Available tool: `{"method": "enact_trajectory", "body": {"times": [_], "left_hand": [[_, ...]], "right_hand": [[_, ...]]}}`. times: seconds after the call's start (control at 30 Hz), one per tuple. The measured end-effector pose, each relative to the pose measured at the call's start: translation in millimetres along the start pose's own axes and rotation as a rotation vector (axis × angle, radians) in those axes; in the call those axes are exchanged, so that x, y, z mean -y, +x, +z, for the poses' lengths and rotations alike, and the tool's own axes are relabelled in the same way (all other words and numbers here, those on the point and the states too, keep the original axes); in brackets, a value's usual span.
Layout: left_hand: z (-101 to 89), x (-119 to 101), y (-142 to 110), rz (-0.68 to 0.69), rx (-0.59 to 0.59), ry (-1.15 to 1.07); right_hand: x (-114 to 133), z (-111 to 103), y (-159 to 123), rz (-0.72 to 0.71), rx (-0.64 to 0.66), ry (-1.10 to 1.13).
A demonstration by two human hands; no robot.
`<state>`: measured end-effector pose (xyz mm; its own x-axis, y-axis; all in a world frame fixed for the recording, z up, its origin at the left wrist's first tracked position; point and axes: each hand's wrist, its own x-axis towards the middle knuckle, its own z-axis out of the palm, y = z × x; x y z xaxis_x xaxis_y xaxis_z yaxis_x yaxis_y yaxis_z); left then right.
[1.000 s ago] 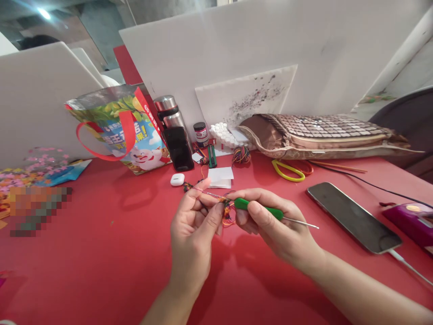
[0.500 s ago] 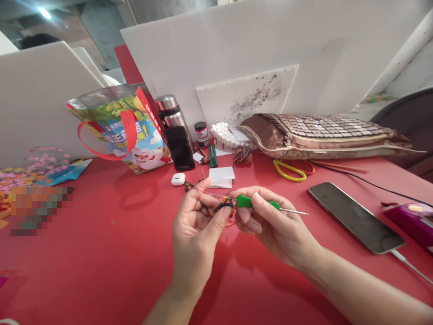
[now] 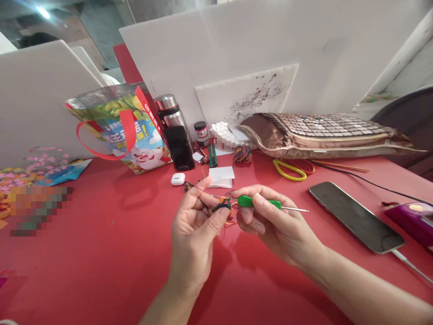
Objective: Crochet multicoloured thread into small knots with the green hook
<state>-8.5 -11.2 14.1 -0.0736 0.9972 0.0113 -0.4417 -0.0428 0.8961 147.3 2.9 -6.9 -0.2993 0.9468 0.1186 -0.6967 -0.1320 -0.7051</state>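
Observation:
My right hand (image 3: 270, 216) pinches a crochet hook (image 3: 260, 203) by its green handle, with a thin metal shaft sticking out at both ends. The left shaft reaches into a small piece of multicoloured crochet (image 3: 223, 205), dark with orange and yellow strands. Thumb and fingers of my left hand (image 3: 199, 225) are closed on that piece, and a strand of yarn runs over the raised forefinger. Loose orange and pink yarn hangs below the piece, between the hands. The hook's left tip is too fine to make out.
On the red table (image 3: 118, 271), a white folded paper (image 3: 221, 176), an earbud case (image 3: 177, 179) and a yarn ball (image 3: 242, 154) lie beyond my hands. A phone (image 3: 355, 216) with a cable and yellow-handled scissors (image 3: 289, 170) are at right. A shopping bag (image 3: 131, 135) stands at left.
The crochet hook and my right hand have shifted very slightly right. My left thumb has drawn back a little, so more of the crochet piece shows.

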Motion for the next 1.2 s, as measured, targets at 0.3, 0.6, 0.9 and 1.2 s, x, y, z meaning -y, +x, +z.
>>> {"method": "enact_trajectory", "body": {"times": [0.3, 0.6, 0.9, 1.2], "left_hand": [[-0.5, -3.0, 0.3, -0.039, 0.006, -0.047], [2.3, -8.1, 3.4, -0.092, 0.014, -0.149], [4.6, -9.7, 4.7, -0.164, 0.029, -0.202], [1.0, -11.3, 4.0, -0.182, 0.060, -0.199]], "right_hand": [[1.8, -4.2, 1.1, -0.001, 0.008, -0.007], [5.3, -6.0, 0.9, 0.010, -0.004, -0.019], [7.0, -8.5, 3.2, 0.073, -0.002, 0.028], [9.0, -13.7, 2.8, 0.068, -0.004, -0.005]]}}
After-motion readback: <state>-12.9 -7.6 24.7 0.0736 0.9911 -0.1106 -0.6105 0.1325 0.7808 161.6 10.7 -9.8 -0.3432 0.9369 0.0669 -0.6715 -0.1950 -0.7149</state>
